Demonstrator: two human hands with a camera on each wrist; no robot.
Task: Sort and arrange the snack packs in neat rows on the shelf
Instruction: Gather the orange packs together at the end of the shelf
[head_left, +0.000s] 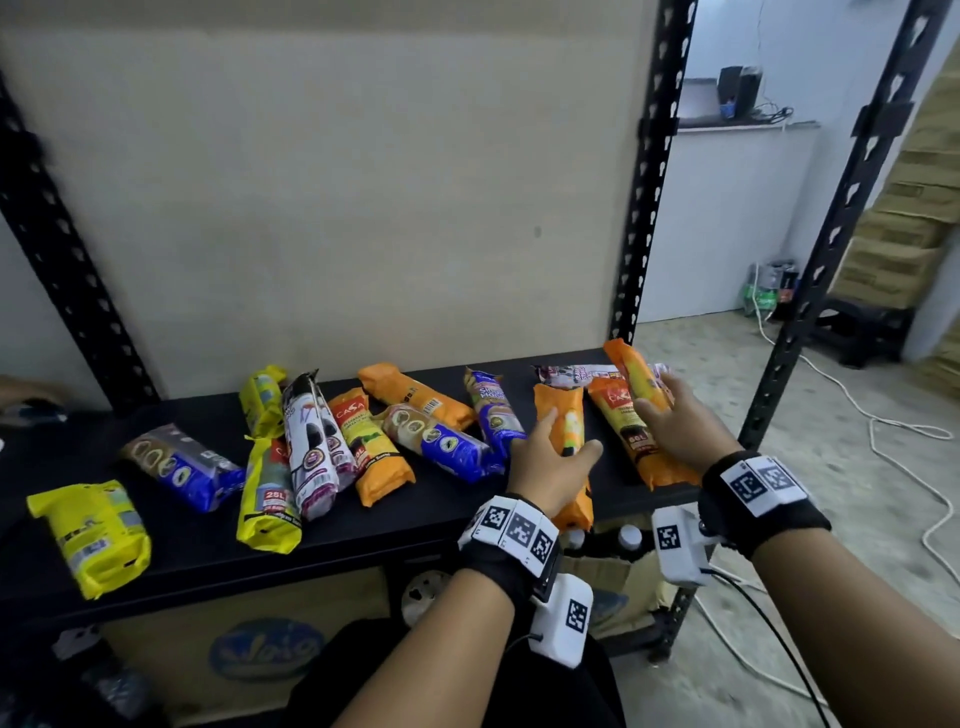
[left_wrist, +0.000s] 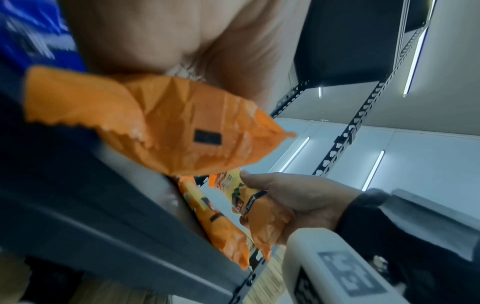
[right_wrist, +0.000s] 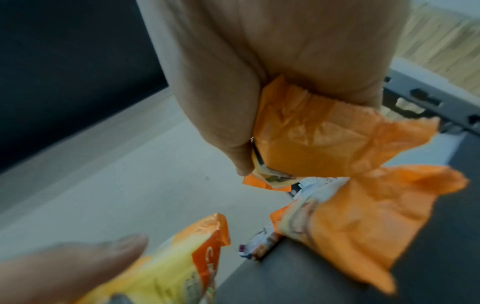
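A person faces a black shelf (head_left: 208, 535) scattered with snack packs: yellow ones at the left, blue and white-and-purple ones in the middle, orange ones at the right. The left hand (head_left: 545, 467) grips an orange pack (head_left: 563, 415) lying near the front edge. The right hand (head_left: 675, 421) grips a second orange pack (head_left: 636, 374) at the far right, above a third (head_left: 631, 431) lying flat. The step in hand looks like gathering the orange packs. Next, both held packs likely need laying side by side, parallel, beside the flat one.
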